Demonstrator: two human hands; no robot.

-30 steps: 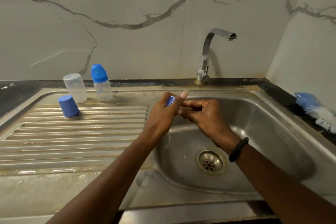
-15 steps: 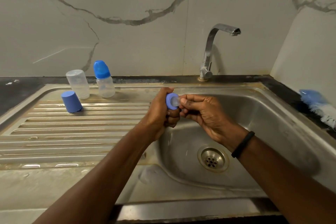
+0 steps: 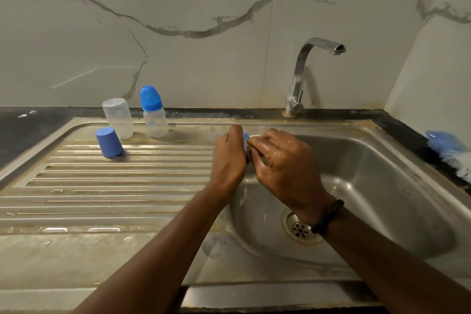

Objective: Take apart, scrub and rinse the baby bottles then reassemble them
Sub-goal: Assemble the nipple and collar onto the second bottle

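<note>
My left hand (image 3: 229, 158) grips a blue bottle collar (image 3: 245, 139) over the left rim of the sink basin (image 3: 382, 186); only a sliver of blue shows between the hands. My wet right hand (image 3: 283, 160) has its fingers curled against that collar, and what they pinch is hidden. On the drainboard (image 3: 114, 186) at the back stand an assembled baby bottle (image 3: 154, 115) with a blue cap, a clear bottle body (image 3: 118, 118) turned upside down, and a blue cap (image 3: 109, 142) standing tilted.
A chrome tap (image 3: 305, 69) rises behind the basin with no water running. The drain (image 3: 300, 229) lies under my right wrist. A blue and white bottle brush (image 3: 451, 153) lies on the dark counter at the far right. Marble wall panels stand behind.
The hands turned the blue collar, so its open face no longer shows. My right hand has rolled palm-down over it.
</note>
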